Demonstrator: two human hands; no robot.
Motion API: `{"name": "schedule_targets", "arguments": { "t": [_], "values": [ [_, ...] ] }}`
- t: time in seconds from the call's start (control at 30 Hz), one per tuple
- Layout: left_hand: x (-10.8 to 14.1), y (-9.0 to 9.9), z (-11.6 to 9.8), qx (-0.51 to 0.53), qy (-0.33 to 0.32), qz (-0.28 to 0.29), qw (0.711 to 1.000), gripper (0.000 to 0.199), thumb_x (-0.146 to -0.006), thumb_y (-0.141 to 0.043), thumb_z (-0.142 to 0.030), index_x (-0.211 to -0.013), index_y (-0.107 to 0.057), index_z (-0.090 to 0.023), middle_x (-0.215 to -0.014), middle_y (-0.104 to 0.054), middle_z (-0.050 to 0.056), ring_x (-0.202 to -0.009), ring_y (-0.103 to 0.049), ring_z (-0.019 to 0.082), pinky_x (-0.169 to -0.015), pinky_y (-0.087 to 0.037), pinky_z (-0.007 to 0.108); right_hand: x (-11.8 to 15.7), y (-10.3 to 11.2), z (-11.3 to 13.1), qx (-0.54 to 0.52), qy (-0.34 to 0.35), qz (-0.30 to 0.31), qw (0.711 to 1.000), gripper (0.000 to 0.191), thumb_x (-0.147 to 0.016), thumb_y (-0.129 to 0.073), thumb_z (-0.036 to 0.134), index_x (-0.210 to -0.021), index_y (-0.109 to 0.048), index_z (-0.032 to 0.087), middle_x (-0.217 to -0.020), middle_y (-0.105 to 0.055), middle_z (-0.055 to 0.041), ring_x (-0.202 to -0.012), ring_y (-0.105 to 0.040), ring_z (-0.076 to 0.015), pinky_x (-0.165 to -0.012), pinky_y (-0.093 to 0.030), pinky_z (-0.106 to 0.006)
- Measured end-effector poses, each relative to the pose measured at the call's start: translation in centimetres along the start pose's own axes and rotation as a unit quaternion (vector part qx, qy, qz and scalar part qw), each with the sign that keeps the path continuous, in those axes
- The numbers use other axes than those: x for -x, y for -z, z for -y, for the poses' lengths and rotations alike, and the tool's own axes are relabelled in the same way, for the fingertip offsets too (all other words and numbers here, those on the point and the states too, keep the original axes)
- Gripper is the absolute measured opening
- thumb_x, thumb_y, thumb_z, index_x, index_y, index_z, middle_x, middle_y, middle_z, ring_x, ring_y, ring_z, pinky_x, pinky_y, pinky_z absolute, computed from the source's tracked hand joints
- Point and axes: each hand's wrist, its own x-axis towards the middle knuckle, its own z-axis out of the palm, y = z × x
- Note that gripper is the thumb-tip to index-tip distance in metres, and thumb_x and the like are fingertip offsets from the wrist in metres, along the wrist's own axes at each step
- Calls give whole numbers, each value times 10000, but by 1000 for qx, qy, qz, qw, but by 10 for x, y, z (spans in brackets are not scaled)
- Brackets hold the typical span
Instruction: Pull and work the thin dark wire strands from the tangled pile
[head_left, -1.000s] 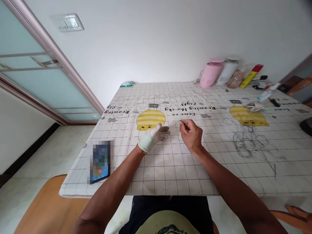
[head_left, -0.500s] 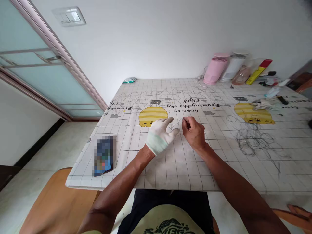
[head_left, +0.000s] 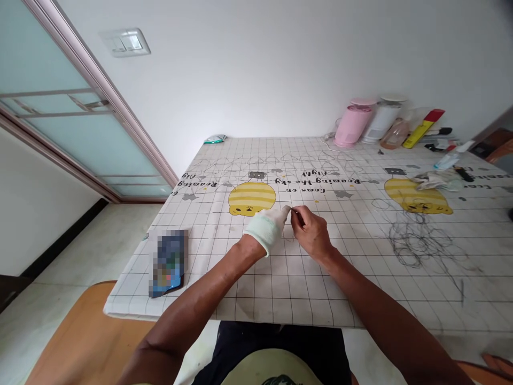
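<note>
A white glove with a pale green cuff covers my left hand (head_left: 269,225), whose thumb and fingertips are pinched together above the checked tablecloth (head_left: 280,289). Bare and closed, my right hand (head_left: 310,230) meets the left fingertips; its thumb and forefinger pinch a thin dark thread. The thread is mostly hidden between the fingers, and whether the glove also grips it is too small to tell. A loose tangle of dark thread (head_left: 417,238) lies on the cloth to the right of my hands.
A pouch-like item (head_left: 170,262), partly pixelated, lies at the left. Along the wall stand a pink cylinder (head_left: 352,125), a white cylinder (head_left: 383,122), a bottle (head_left: 396,133) and a yellow-red box (head_left: 422,129). A crumpled glove (head_left: 438,181) rests at the right.
My left hand has closed from an open spread and moved right. My right hand has shifted slightly left, so the fingertips now meet. The camera view has tilted up a little.
</note>
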Motion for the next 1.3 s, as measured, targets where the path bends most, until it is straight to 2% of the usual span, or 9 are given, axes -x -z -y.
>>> {"name": "schedule_targets", "arguments": {
  "t": [0.2, 0.47, 0.63, 0.87, 1.0, 1.1, 1.17, 1.23, 1.3],
  "values": [
    [1, -5, 16, 112, -50, -65, 990, 198, -941, -558, -140, -1021, -690, -265, -691, -477, -11, -657, -456, 196, -700, -334, 302, 3, -3, 2, -1, -11, -1, 1000, 176, -1026, -502, 255, -887, -609, 242, -649, -597, 24, -514, -460, -123, -530, -354, -274],
    [0, -20, 13, 93, -20, -79, 992, 178, -950, -526, -162, -1030, -657, -252, -713, -502, -2, -643, -439, 192, -670, -329, 303, 4, -8, 6, -37, -67, 11, 997, 148, -1028, -523, 284, -899, -586, 247, -629, -609, 31, -507, -527, -136, -525, -367, -265],
    [2, -22, 17, 70, -20, -61, 995, 157, -955, -540, -171, -1020, -659, -250, -750, -556, 13, -675, -491, 199, -684, -356, 301, 9, -16, 7, -34, -69, 28, 997, 155, -1036, -490, 300, -900, -550, 255, -643, -625, 23, -492, -534, -148, -507, -351, -269],
    [-5, -3, 16, 60, -22, -47, 997, 205, -988, -518, -206, -1052, -709, -239, -849, -676, 63, -797, -627, 245, -788, -456, 345, 5, -22, 7, -64, -98, 22, 993, 91, -988, -517, 270, -901, -537, 254, -605, -637, 36, -483, -541, -143, -518, -381, -266],
    [-3, 10, 10, 120, 32, -174, 977, 294, -944, -655, -295, -1234, -689, -261, -1217, -718, 104, -1218, -622, 311, -1049, -458, 418, -9, -11, 0, -75, -145, -13, 986, 88, -965, -564, 283, -889, -546, 244, -601, -671, 32, -489, -594, -148, -551, -442, -277],
    [8, 11, 8, 215, 100, -255, 938, 370, -976, -623, -344, -1332, -642, -250, -1397, -666, 110, -1322, -587, 281, -1134, -429, 417, -17, -1, -7, -97, -178, -38, 979, 103, -974, -573, 308, -902, -540, 242, -600, -675, 36, -461, -600, -145, -534, -467, -277],
    [15, 5, 7, 289, 143, -212, 923, 414, -975, -629, -397, -1349, -629, -219, -1362, -693, 117, -1276, -629, 269, -1125, -446, 408, -20, 3, -9, -116, -197, -40, 973, 105, -983, -573, 319, -921, -541, 241, -607, -678, 39, -445, -601, -143, -508, -472, -271],
    [16, -6, 3, 370, 183, -116, 903, 438, -955, -651, -427, -1318, -643, -182, -1246, -741, 125, -1162, -695, 266, -1046, -508, 390, -20, 4, -8, -130, -209, -36, 968, 115, -991, -573, 332, -931, -540, 240, -612, -681, 40, -435, -603, -142, -491, -474, -267],
    [14, -15, -1, 458, 210, -34, 863, 409, -961, -632, -385, -1289, -652, -143, -1114, -769, 127, -958, -755, 240, -901, -576, 359, -18, 2, -7, -144, -213, -28, 966, 130, -999, -574, 348, -939, -538, 239, -618, -686, 37, -439, -615, -144, -484, -480, -264]
  ]
}}
